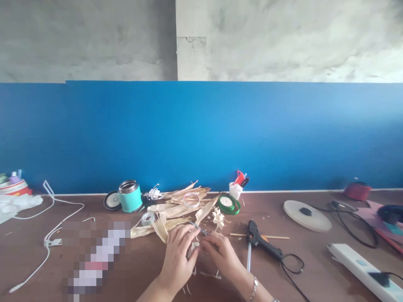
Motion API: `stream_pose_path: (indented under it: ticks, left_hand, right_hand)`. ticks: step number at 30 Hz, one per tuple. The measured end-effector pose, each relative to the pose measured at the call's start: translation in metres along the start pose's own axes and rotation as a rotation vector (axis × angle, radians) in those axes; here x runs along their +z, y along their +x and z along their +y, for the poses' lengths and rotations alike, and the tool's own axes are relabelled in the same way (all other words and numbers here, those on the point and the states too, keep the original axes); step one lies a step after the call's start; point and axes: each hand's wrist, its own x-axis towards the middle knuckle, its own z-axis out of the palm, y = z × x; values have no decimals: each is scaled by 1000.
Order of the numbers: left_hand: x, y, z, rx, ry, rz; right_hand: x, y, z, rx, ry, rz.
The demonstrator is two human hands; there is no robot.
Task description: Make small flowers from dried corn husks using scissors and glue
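Observation:
My left hand [179,255] and my right hand [222,251] meet low on the brown table [315,272], fingers curled and pinched around a small pale piece of dried husk [194,247]. A thin metal tool, perhaps scissors [200,229], pokes out above my fingers. Just beyond lie a pile of dried corn husks [176,209] and a small husk flower [218,218]. A black glue gun [261,242] lies right of my right hand.
A teal metal-topped jar [129,196], tape rolls [191,200], a green ribbon spool [228,204] and a white cup of pens [236,188] stand by the blue wall. A white round lid [307,215], black cables, a white power strip [362,268] right; white cable left.

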Motion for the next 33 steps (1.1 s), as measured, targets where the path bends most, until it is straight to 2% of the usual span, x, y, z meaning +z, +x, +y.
stream_pose_path:
  ticks: [4,7,12,14,20,24,33]
  left_hand:
    - [0,-1,1,57,83,67]
    - [-2,1,4,96,115,56]
    - [-6,7,6,50,56,37]
    - [-6,8,5,34,41,28]
    - [-5,8,5,20,61,28]
    - [-6,8,7,33,70,20]
    - [-7,9,12,52,90,42]
  right_hand:
    - [2,-2,3,51,115,-32]
    - [3,-2,5,102,222,-49]
    - [2,-1,4,133,251,-51]
    - [0,-2,2,82,210,-29]
    - [-2,-4,-3,-259,-142,19]
    - [-2,-4,-6,-310,-279,63]
    - [0,-2,-7,-356,-392,143]
